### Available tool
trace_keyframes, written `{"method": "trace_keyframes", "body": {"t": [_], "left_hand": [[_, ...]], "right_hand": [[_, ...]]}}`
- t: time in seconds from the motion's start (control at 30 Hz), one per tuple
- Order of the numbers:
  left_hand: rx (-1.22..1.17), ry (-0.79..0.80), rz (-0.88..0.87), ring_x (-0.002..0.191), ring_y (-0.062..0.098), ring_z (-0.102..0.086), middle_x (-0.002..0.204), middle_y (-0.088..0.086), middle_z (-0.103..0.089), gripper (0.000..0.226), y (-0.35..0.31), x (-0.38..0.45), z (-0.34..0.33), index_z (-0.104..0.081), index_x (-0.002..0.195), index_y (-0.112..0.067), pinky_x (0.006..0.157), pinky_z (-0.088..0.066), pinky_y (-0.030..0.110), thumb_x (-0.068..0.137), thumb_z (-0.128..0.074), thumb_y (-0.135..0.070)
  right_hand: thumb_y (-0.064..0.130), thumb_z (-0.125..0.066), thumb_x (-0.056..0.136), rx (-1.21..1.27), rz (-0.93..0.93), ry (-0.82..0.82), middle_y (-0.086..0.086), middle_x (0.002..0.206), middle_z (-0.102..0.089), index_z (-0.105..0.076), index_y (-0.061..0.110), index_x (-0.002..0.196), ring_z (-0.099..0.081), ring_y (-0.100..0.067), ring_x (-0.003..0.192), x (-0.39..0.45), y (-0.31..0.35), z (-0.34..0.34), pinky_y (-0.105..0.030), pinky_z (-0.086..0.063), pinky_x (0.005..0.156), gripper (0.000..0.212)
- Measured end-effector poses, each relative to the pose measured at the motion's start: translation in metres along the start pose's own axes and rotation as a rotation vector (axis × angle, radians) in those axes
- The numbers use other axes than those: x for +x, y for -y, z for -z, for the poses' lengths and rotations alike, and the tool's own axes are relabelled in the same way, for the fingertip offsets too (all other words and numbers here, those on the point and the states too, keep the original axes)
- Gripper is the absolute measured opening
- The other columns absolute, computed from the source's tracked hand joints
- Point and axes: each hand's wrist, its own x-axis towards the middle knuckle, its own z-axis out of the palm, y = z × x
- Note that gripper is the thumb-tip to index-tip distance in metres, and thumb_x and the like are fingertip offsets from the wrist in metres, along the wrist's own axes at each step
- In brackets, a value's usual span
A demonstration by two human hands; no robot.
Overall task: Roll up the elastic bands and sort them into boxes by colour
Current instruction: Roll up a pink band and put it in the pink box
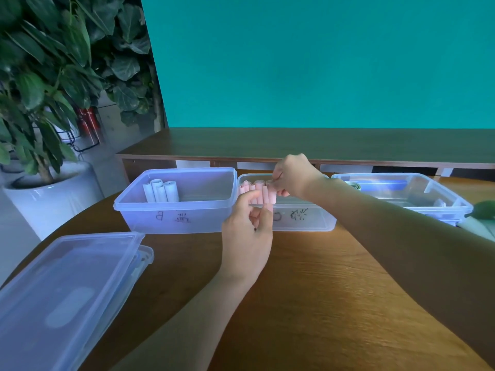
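Note:
Three clear plastic boxes stand in a row on the wooden table. The left box (171, 219), marked B, holds several pale blue-white rolled bands (160, 192) standing on end. The middle box (305, 220) holds several pink rolled bands (261, 189) along its left side. My left hand (247, 234) touches the front of the pink rolls with curled fingers. My right hand (293, 175) reaches over the middle box and pinches the top of a pink roll. The right box (428, 199) holds a green roll (353, 186) and something blue.
Stacked clear lids (67, 295) lie at the front left of the table (321, 290). A large potted plant (48, 103) in a white pot stands to the left. A green object (484, 210) lies at the right edge. A teal wall rises behind a dark sideboard.

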Motion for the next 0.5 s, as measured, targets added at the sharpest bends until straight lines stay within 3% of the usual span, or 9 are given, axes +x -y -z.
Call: {"method": "trace_keyframes", "body": {"t": [0.07, 0.2, 0.5], "left_hand": [[0.003, 0.007, -0.008, 0.097, -0.005, -0.062, 0.111, -0.014, -0.067, 0.034, 0.001, 0.000, 0.000, -0.058, 0.131, -0.028, 0.082, -0.055, 0.013, 0.098, -0.062, -0.025], [0.006, 0.014, -0.016, 0.096, -0.008, -0.061, 0.110, -0.017, -0.065, 0.034, 0.000, 0.000, 0.000, -0.058, 0.131, -0.027, 0.079, -0.050, 0.005, 0.098, -0.063, -0.026], [0.010, 0.009, -0.050, 0.093, -0.025, -0.053, 0.104, -0.022, -0.062, 0.030, 0.003, 0.000, 0.000, -0.060, 0.127, -0.028, 0.078, -0.048, 0.002, 0.097, -0.063, -0.025]], "right_hand": [[0.021, -0.068, 0.096, 0.006, -0.009, 0.003, -0.011, 0.082, -0.076, -0.075, 0.002, 0.091, -0.075, -0.023, 0.080, -0.001, -0.002, 0.001, -0.036, -0.061, 0.082, 0.022], [0.023, -0.070, 0.096, 0.059, -0.030, -0.013, -0.011, 0.081, -0.076, -0.074, 0.002, 0.094, -0.076, -0.022, 0.076, -0.005, -0.002, 0.002, -0.035, -0.062, 0.081, 0.021], [0.029, -0.074, 0.093, 0.138, -0.037, -0.027, -0.009, 0.079, -0.075, -0.073, 0.004, 0.093, -0.076, -0.021, 0.075, -0.014, -0.003, 0.007, -0.033, -0.062, 0.080, 0.025]]}}
